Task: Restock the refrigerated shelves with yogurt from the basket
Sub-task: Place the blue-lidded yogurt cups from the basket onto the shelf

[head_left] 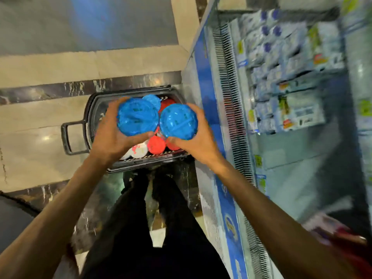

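Blue tubs (137, 117) gripped above basket (90, 109) — cartons (291, 63) fill fridge (203, 81) alongside.

Bright indoor light. Glare spots on floor (45, 137). Shelves (302, 150) at right motion-blurred, blocky. Wide-angle bending at edges. Centre fairly sharp.

The basket (88, 115) sits on the floor (40, 135), left of the refrigerated shelves (291, 87).

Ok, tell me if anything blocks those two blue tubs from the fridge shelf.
Nothing visible does. The left hand and right hand hold the tubs above the basket; the fridge shelf on the right is open-fronted, with bare space.
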